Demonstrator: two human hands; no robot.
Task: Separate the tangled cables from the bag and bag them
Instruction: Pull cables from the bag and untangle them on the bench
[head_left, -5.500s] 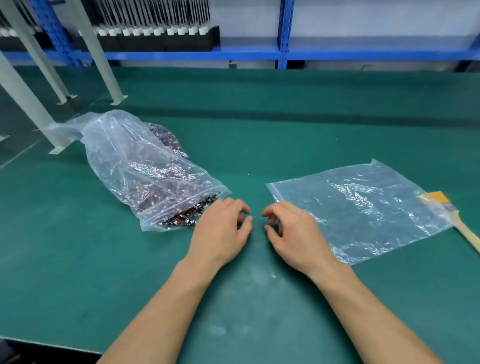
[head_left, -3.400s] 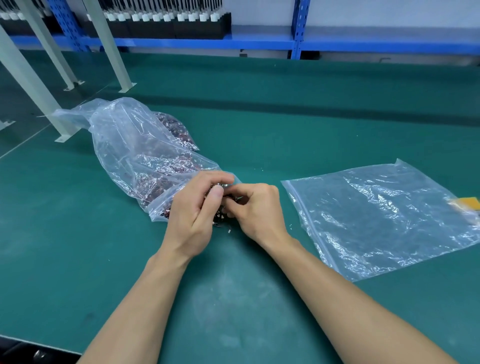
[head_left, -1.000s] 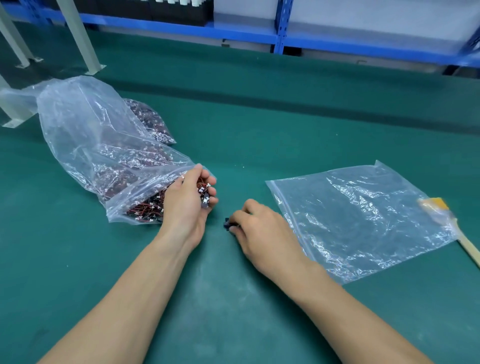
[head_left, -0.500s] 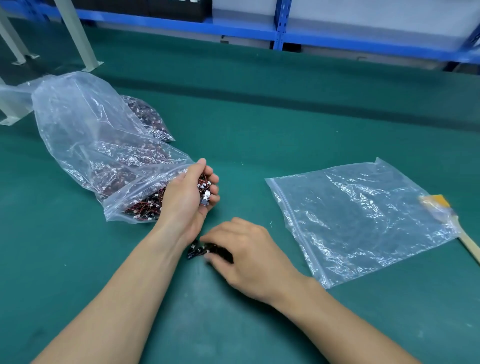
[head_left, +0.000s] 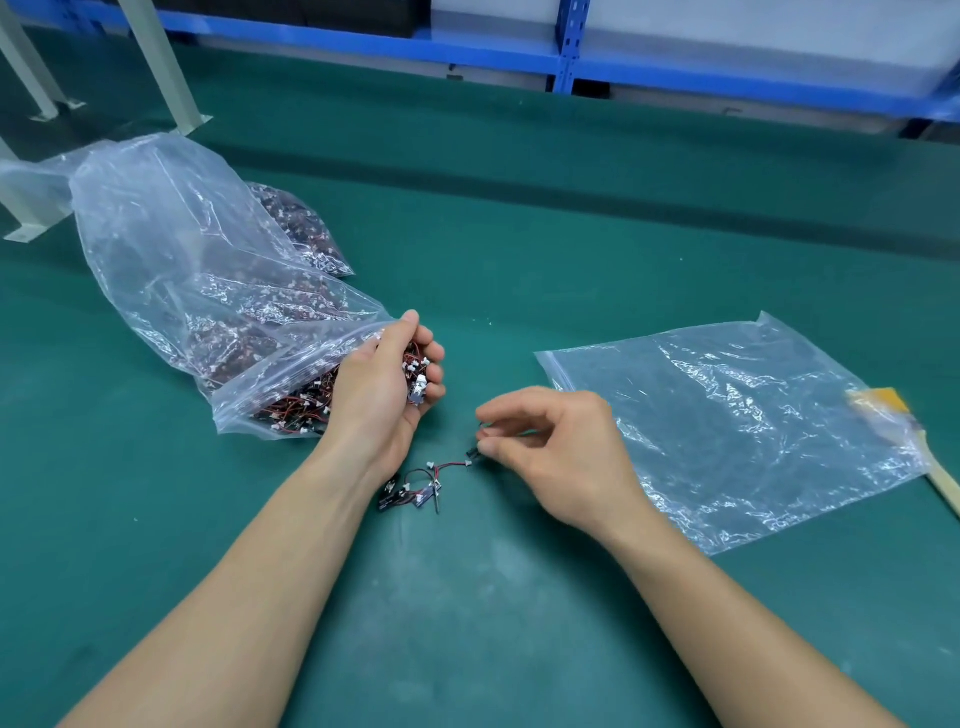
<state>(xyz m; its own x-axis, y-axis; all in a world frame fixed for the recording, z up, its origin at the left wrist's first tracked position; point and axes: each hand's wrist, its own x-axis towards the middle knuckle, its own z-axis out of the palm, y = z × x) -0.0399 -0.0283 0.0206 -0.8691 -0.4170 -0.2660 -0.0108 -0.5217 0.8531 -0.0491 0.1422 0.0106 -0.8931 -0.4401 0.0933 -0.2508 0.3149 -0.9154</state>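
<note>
A large clear bag (head_left: 197, 280) full of tangled red-and-black cables lies at the left of the green mat, mouth toward me. My left hand (head_left: 384, 395) grips a clump of cables (head_left: 415, 371) at that mouth. A few loose cables (head_left: 415, 488) with small white plugs lie on the mat just below that hand. My right hand (head_left: 556, 447) pinches the black end of one cable (head_left: 451, 465) that trails left toward the small pile. An empty flat zip bag (head_left: 737, 415) lies to the right.
A brush with a wooden handle (head_left: 935, 473) lies partly under the empty bag's right edge. Pale metal frame legs (head_left: 161, 67) stand at the back left, and a blue shelf rack (head_left: 566, 57) runs along the far edge of the mat.
My right hand has lifted off the small pile and moved right, drawing one cable out by its end. My left hand stays at the bag's mouth with its clump.
</note>
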